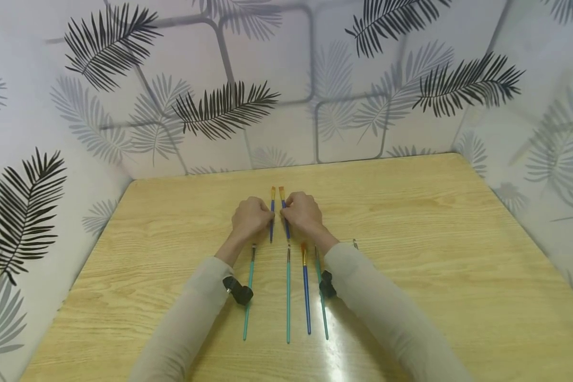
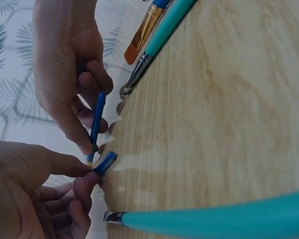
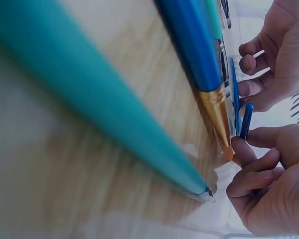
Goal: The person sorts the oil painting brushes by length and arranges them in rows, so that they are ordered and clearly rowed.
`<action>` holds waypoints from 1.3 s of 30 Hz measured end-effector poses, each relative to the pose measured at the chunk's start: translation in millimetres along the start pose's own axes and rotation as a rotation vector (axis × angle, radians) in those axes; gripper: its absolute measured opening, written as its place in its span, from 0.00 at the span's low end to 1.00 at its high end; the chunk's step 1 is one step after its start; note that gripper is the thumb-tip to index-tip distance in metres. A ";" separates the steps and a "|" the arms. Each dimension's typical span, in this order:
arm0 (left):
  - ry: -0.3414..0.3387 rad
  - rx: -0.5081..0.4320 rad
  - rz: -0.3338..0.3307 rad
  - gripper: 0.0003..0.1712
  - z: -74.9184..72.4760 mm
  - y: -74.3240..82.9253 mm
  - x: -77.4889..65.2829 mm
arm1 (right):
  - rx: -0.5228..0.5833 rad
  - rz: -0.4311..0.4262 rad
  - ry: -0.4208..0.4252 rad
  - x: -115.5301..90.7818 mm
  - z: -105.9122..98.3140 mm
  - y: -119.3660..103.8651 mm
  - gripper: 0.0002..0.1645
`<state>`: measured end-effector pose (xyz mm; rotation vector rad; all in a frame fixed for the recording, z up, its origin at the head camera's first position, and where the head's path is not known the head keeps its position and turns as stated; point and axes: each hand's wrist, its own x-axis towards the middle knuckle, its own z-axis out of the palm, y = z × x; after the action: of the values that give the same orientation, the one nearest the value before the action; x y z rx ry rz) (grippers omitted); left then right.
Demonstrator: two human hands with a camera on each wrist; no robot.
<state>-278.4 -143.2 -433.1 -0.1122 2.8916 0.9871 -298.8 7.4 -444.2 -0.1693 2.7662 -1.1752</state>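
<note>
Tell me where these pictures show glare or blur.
Head view: white glare on the table near the bottom edge; left wrist view: the lowest teal brush looks soft toward the right; right wrist view: the foreground teal brush blurs heavily at upper left.

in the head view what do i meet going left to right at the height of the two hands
left hand → left blue brush, pinched by that hand → right blue brush, pinched by the other hand → right hand
</note>
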 end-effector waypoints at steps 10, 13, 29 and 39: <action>0.009 -0.010 0.014 0.30 2.2 -0.6 2.2 | -0.041 0.013 -0.001 1.0 -0.6 -6.8 0.19; 0.012 -0.017 0.010 0.31 2.7 -1.0 2.3 | -0.042 0.012 0.003 1.5 0.5 -6.4 0.20; -0.026 0.008 -0.017 0.31 3.9 0.2 2.4 | -0.060 0.024 0.004 -1.6 -2.6 -1.7 0.23; -0.021 -0.014 -0.006 0.32 4.4 -0.6 1.2 | -0.046 0.044 -0.020 -0.6 -4.3 0.4 0.25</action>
<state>-279.3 -141.0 -437.1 -0.1100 2.8638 1.0019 -298.9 10.8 -441.5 -0.1240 2.7663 -1.0945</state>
